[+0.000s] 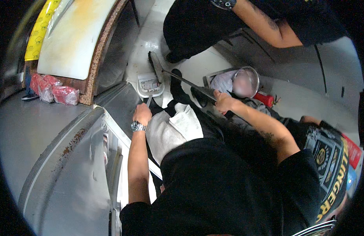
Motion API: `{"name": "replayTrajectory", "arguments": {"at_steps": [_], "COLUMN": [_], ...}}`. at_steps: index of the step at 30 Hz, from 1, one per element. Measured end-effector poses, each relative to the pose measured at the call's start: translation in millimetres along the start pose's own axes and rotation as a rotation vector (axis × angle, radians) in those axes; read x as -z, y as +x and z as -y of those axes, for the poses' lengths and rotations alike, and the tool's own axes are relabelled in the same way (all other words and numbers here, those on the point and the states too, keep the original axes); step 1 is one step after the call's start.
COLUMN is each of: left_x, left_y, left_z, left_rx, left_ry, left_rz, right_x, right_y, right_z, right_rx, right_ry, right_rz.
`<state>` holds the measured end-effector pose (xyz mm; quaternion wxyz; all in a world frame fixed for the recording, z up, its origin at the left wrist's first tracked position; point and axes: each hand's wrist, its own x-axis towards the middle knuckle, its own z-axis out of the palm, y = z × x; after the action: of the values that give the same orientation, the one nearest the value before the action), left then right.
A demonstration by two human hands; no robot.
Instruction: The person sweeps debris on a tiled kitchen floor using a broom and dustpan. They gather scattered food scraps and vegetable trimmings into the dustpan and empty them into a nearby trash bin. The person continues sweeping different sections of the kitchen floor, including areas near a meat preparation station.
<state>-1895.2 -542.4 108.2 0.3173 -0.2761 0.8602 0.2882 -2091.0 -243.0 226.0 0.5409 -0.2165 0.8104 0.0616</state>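
Observation:
My left hand (142, 114), with a metal watch on the wrist, grips the handle of a white dustpan (150, 93) that rests low near the floor. Some litter lies in its pan. My right hand (224, 102) is closed round the long dark handle of a broom (156, 67). The broom's dark bristles lie at the far side of the dustpan, over or against its rim; exact contact cannot be told. A white cloth (176, 125) hangs at my waist between my arms.
Another person (205, 26) in black stands just ahead. On the right, a metal container (210, 79) holds a bag, beside a round bowl (246, 82) and a fire extinguisher (266, 99). A steel counter (52, 124) with red wrapped packs (66, 95) and a white cutting board (75, 38) stand left. Another person (326, 162) is close at right.

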Motion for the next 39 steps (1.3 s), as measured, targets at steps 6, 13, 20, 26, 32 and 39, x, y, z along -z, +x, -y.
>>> {"name": "replayTrajectory", "arguments": {"at_steps": [6,13,20,26,32,39], "left_x": [30,35,48,37,31,36], "left_y": [23,30,28,26,46,45], "left_z": [-9,-17,-28,-31,-43,-39], "left_rx": [-0.232,-0.370,-0.399,-0.309,-0.423,-0.376], "left_ry": [0.169,0.269,0.525,0.669,0.817,0.794], "left_rz": [-0.065,-0.180,-0.175,-0.159,-0.192,-0.060], "right_x": [-28,-81,-94,-58,-100,-208], "right_y": [-19,-3,49,89,176,205], "right_z": [-5,-39,-88,-155,-173,-85], "right_rx": [-0.139,-0.453,-0.516,-0.475,-0.342,-0.542], "right_ry": [0.258,1.591,1.682,0.985,0.119,0.351], "right_rz": [-0.049,0.288,0.022,-0.222,-0.400,-0.325]}}
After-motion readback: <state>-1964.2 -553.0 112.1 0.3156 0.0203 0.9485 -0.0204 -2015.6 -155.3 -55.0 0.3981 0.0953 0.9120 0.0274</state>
